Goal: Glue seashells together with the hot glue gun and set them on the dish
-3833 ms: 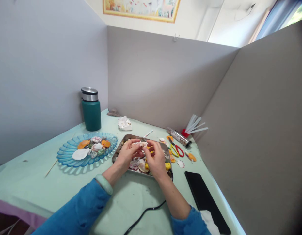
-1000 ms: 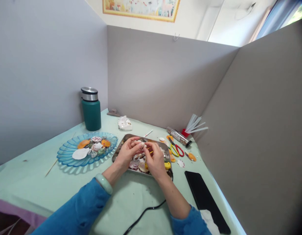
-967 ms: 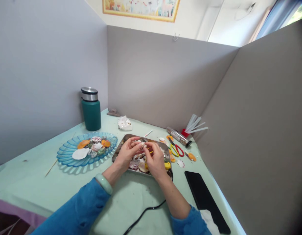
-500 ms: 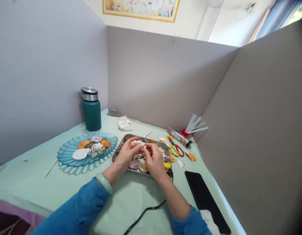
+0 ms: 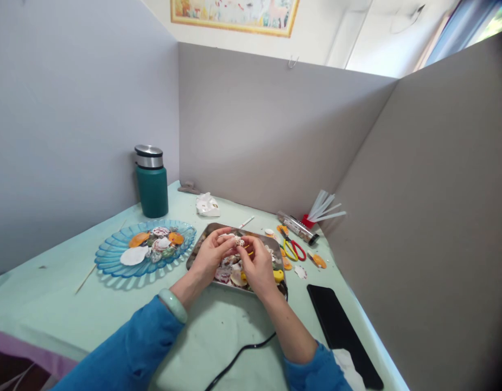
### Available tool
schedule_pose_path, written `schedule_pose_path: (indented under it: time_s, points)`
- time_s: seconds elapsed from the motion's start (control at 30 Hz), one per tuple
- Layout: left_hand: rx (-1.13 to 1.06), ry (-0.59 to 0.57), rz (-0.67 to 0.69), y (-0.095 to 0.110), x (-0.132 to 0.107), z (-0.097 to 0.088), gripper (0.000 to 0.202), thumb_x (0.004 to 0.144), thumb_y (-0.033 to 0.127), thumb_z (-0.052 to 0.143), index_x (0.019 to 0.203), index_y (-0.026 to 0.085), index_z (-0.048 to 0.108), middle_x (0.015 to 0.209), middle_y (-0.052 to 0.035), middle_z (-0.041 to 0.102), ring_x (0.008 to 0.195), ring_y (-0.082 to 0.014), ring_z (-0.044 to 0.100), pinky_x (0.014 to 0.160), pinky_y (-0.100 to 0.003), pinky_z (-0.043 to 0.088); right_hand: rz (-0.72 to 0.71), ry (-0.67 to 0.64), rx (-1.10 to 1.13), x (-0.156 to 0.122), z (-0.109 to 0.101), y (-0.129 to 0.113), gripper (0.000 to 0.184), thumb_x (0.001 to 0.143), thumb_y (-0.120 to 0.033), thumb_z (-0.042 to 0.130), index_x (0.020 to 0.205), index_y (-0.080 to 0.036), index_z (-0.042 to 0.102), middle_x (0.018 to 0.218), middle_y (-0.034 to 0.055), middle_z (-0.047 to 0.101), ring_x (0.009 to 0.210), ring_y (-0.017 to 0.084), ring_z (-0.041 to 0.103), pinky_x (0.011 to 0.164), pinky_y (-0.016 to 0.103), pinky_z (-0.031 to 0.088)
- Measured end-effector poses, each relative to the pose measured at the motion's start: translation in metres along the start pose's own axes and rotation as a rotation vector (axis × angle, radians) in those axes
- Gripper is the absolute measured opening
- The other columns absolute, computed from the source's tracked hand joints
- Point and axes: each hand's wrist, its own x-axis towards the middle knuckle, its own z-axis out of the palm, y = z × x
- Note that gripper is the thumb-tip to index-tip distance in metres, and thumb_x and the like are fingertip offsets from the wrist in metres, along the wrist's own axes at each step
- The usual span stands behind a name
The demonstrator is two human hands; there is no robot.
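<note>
My left hand [image 5: 210, 253] and right hand [image 5: 258, 267] are close together, both pinching a small pale piece [image 5: 239, 241] over the metal tray [image 5: 202, 239], toward its far edge; they cover too much to show its shape. They also hide some shells [image 5: 237, 276] below, and the black cable [image 5: 243, 352] is cut off toward the table's [image 5: 194, 347] near edge.

Left grip [image 5: 210, 254] and right grip [image 5: 259, 267] close together, fingers [image 5: 226, 248] bent, forearms [image 5: 292, 331] angled inward
</note>
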Motion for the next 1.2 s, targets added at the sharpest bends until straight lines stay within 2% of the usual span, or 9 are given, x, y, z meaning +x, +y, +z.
schedule_pose_path:
  time_s: [0.3, 0.6, 0.83, 1.2]
  points:
    - [0.019, -0.055, 0.024, -0.0002, -0.0008, -0.0025, 0.049, 0.064, 0.023, 0.078, 0.107, 0.019, 0.056, 0.099, -0.007, 0.068, 0.088, -0.0189, 0.065, 0.078, -0.031, 0.049, -0.038, 0.036, -0.033, 0.0007, -0.0024, -0.0031, 0.016, 0.086, -0.017, 0.05, 0.1, -0.019, 0.058, 0.093, 0.0057, 0.061, 0.076, 0.017, 0.057, 0.07, 0.029, 0.048]
    - [0.028, -0.088, 0.013, -0.0001, -0.0015, -0.003, 0.051, 0.063, 0.019, 0.078, 0.108, 0.019, 0.056, 0.099, -0.007, 0.068, 0.088, -0.0196, 0.065, 0.078, -0.033, 0.05, -0.027, 0.065, -0.019, 0.0009, -0.0023, -0.0036, 0.015, 0.089, -0.021, 0.049, 0.1, -0.018, 0.059, 0.093, 0.0058, 0.062, 0.076, 0.016, 0.058, 0.07, 0.028, 0.048]
    - [0.002, -0.042, 0.012, -0.0022, -0.0001, -0.004, 0.049, 0.062, 0.023, 0.08, 0.105, 0.018, 0.058, 0.093, -0.005, 0.068, 0.082, -0.0181, 0.066, 0.076, -0.032, 0.051, -0.007, 0.044, -0.009, 0.0, -0.0011, -0.0006, 0.02, 0.088, -0.026, 0.053, 0.105, -0.018, 0.059, 0.096, 0.0066, 0.065, 0.078, 0.017, 0.06, 0.071, 0.03, 0.049]
    - [0.045, -0.03, 0.007, -0.0008, 0.0002, -0.0021, 0.051, 0.061, 0.02, 0.08, 0.106, 0.016, 0.055, 0.093, -0.0071, 0.07, 0.083, -0.0193, 0.066, 0.077, -0.034, 0.05, 0.008, 0.037, -0.008, 0.0001, -0.0012, -0.0005, 0.019, 0.089, -0.026, 0.052, 0.103, -0.018, 0.06, 0.096, 0.0063, 0.066, 0.079, 0.018, 0.059, 0.073, 0.031, 0.048]
